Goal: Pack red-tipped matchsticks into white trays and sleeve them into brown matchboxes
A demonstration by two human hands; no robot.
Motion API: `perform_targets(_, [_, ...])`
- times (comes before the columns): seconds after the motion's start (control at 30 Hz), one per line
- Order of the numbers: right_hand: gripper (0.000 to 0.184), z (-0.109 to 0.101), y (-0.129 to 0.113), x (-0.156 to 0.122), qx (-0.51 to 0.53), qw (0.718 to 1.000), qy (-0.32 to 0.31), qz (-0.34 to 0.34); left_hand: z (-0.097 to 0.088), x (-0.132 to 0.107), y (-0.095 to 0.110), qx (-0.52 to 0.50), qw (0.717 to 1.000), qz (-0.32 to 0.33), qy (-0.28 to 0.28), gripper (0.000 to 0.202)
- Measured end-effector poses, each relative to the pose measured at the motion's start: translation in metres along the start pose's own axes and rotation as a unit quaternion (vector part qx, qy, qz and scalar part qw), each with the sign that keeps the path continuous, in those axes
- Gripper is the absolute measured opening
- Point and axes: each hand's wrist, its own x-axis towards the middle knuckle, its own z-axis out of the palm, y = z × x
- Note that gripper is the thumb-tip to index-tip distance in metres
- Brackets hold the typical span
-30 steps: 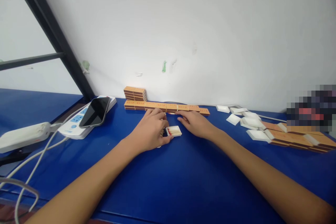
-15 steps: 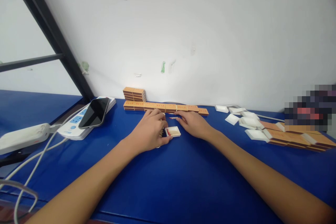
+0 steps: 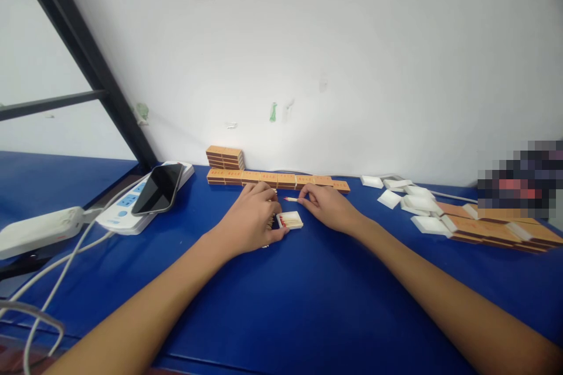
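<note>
A small white matchbox tray [image 3: 297,217] lies on the blue table with several red-headed matches [image 3: 288,221] in it. My left hand [image 3: 253,217] curls around the tray's left end, its thumb at the near corner. More matches show partly beneath and beside its fingers, mostly hidden by the hand. Just beyond the tray, my right hand [image 3: 324,204] pinches matches [image 3: 291,199] between thumb and fingertips. Their red heads point left, and I cannot make out how many there are.
Orange matchboxes [image 3: 277,179] form a row along the wall, a stack [image 3: 224,157] at its left end. To the right lie white trays [image 3: 417,204] and more matchboxes [image 3: 484,228]. A phone [image 3: 158,188] rests on a power strip [image 3: 125,211] at left, near white cables [image 3: 65,269].
My right hand has drawn slightly right and closed into a pinch, with the matches showing clearly at its fingertips. The left hand stays at the tray.
</note>
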Motion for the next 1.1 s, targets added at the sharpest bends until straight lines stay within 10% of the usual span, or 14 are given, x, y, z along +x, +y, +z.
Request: perform_targets(1.1, [0.008,-0.028,-0.041,-0.03,-0.005,0.995,-0.085,-0.055,-0.001,0.0,0.002,-0.003,1.0,0.008,-0.001,0.026])
